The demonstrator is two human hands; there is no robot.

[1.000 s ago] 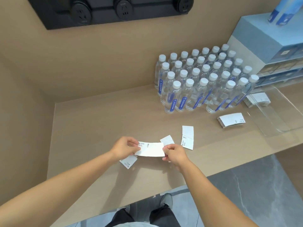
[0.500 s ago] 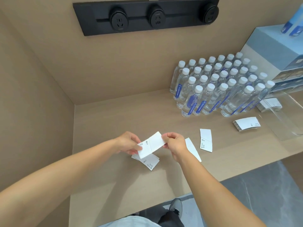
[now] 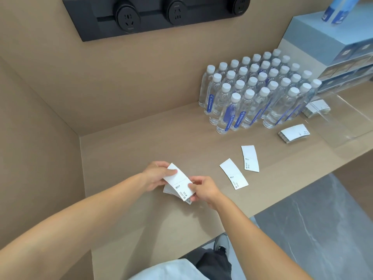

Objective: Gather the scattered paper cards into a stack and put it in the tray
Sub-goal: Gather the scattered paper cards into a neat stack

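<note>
My left hand [image 3: 154,174] and my right hand [image 3: 203,188] together hold a white paper card [image 3: 178,183] over another card lying under it near the middle of the counter. Two more loose cards lie to the right: one card [image 3: 233,173] at a slant and another card [image 3: 250,158] just beyond it. A stack of cards [image 3: 293,133] rests further right, beside the clear plastic tray [image 3: 341,122]. A second stack of cards [image 3: 316,108] sits at the tray's far end.
Several small water bottles [image 3: 256,91] stand packed together at the back right. Blue boxes [image 3: 331,43] are stacked behind them. A black socket strip [image 3: 153,15] is on the back wall. A side wall closes the counter on the left; its front edge drops to a grey floor.
Both hands have turned the held card and lowered it onto the card that lay on the counter to the left. The view has shifted leftward.
</note>
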